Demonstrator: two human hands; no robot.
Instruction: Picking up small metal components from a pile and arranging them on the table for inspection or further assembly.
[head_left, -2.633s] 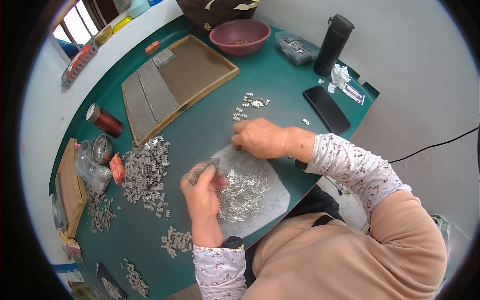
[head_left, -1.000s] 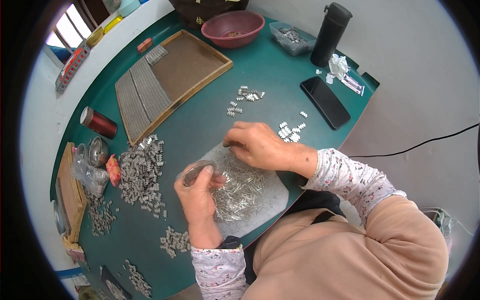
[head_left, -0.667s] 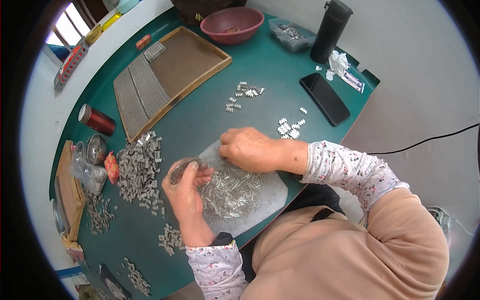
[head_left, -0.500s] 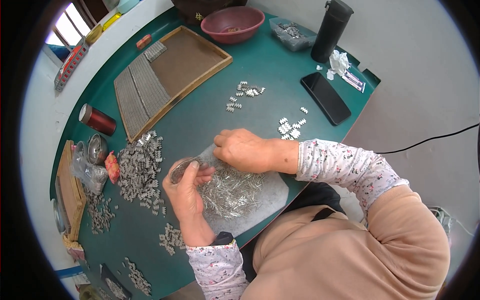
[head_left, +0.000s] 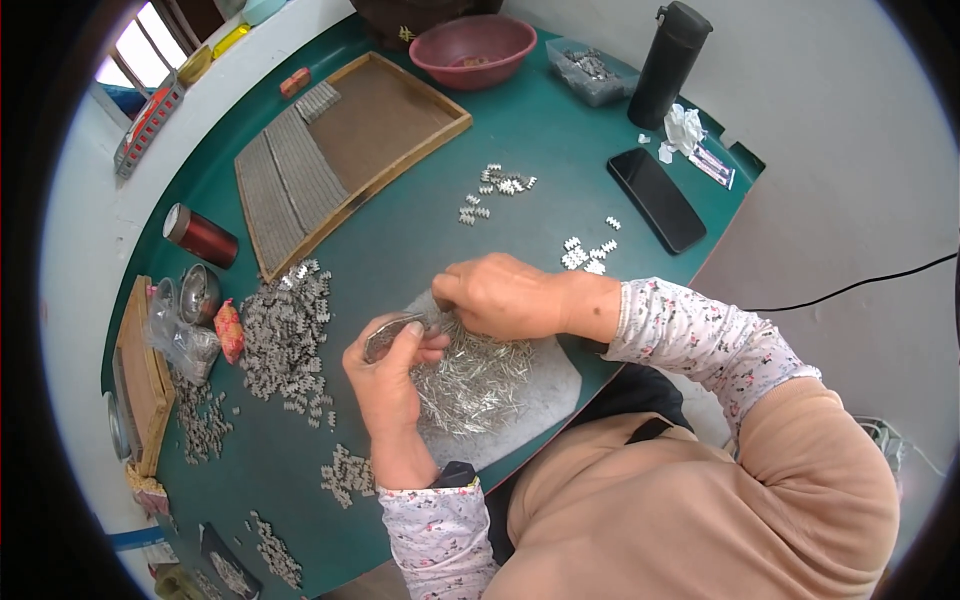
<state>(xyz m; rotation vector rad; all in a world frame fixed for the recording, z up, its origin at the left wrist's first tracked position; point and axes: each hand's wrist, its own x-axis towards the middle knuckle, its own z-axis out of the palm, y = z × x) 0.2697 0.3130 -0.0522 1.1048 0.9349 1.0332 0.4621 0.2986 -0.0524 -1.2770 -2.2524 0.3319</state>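
Note:
My left hand is curled round a small, rounded, shiny metal piece, thumb on top; its exact kind is unclear. Just right of it, my right hand is closed with its fingertips bent down, hiding whatever they pinch. Below both hands spreads a pile of thin silvery metal pins. The pins lie on a grey sheet at the table's near edge. Left of my left hand is a large heap of small grey toothed metal pieces.
A wooden-framed tray partly filled with grey rows stands at the back left. A red basin, a black bottle and a phone sit farther back. At left are a red can and a metal bowl.
Both hands have shifted slightly to the right, still close together over the pins. The whole view has moved a little too.

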